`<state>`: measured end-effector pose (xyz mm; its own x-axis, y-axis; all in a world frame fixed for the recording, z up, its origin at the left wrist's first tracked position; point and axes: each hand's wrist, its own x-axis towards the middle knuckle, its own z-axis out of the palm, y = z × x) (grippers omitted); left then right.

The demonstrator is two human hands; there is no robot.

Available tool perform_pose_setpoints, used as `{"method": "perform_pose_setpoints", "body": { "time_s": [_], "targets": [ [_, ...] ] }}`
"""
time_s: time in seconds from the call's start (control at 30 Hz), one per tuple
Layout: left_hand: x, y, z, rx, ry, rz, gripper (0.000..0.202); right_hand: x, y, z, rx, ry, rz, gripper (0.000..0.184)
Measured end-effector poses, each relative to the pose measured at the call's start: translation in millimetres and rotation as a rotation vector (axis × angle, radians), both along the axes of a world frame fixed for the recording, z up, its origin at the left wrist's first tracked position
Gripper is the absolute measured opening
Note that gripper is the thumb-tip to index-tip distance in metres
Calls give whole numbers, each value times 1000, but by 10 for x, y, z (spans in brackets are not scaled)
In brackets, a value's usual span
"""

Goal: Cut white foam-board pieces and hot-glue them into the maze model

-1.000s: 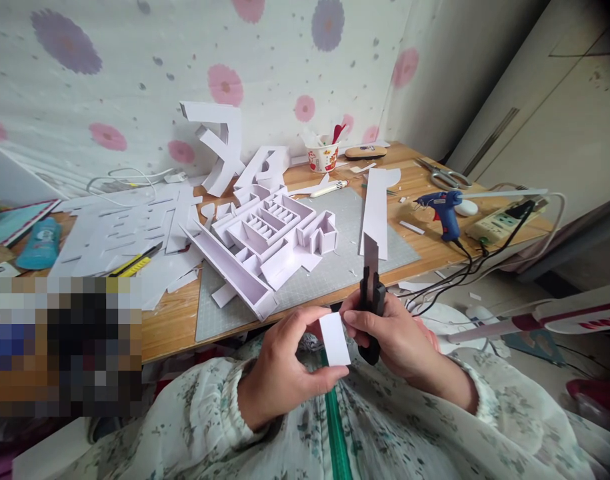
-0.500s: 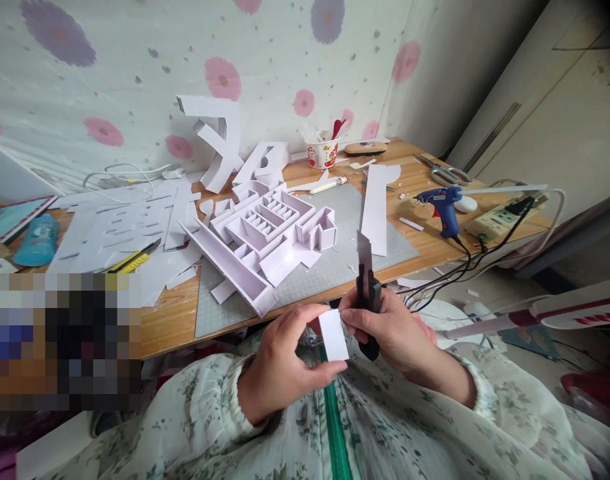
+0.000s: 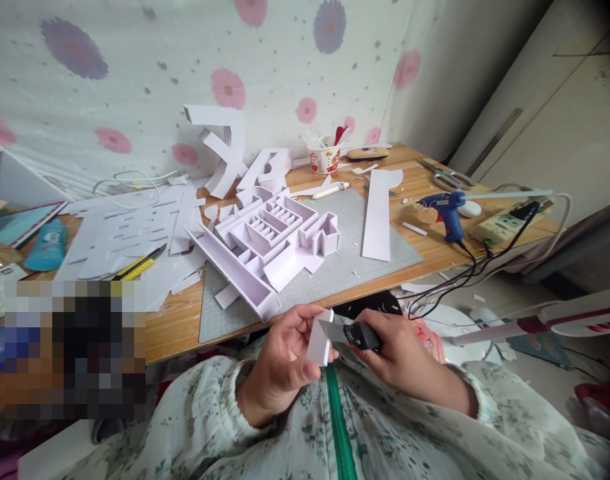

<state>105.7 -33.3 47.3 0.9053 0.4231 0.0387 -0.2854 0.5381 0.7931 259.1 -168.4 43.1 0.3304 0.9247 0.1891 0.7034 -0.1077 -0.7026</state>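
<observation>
In the head view my left hand (image 3: 285,363) is closed around a small white foam board piece (image 3: 317,345), held by its edges in front of my lap. My right hand (image 3: 397,353) grips a black utility knife (image 3: 363,337). Its wide blade points left and lies across the right edge of the piece; whether it cuts in, I cannot tell. Behind my hands, a white foam board structure (image 3: 265,233) with small compartments rests on the grey cutting mat (image 3: 385,270). A long white strip (image 3: 376,220) lies on the mat's right side.
A blue glue gun (image 3: 451,217) stands at the right by a power strip (image 3: 505,220) and dark cables. Scissors (image 3: 447,177) lie behind. A yellow utility knife (image 3: 137,267) rests on white sheets (image 3: 119,227) at left. A paper cup (image 3: 325,160) stands near the wall.
The knife has swung from upright to pointing left, its blade now against the white piece. My left hand has turned the piece, and my right fingers have left its edge.
</observation>
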Motion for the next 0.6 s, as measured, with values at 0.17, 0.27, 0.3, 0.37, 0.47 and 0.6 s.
{"method": "perform_pose_setpoints", "body": {
  "time_s": [0.17, 0.27, 0.3, 0.37, 0.47, 0.6],
  "targets": [
    [-18, 0, -20, 5, -9, -17, 64, -2, 18, -11, -9, -60, 0, 8],
    [-32, 1, -36, 19, -5, -16, 65, 3, 30, -17, -5, -56, -12, 8],
    [-36, 1, -36, 22, 0, -12, 65, 5, 31, -24, -6, -54, -16, 8],
    [-43, 1, -28, 26, 10, -8, 66, 9, 29, -38, -12, -52, -21, 9],
    [-45, 1, 0, 28, 8, -19, 65, 10, 22, -48, -6, -59, -14, 8],
    [-35, 5, 39, 34, -8, -36, 63, 7, 20, -40, 25, -96, 7, 10]
  ]
}}
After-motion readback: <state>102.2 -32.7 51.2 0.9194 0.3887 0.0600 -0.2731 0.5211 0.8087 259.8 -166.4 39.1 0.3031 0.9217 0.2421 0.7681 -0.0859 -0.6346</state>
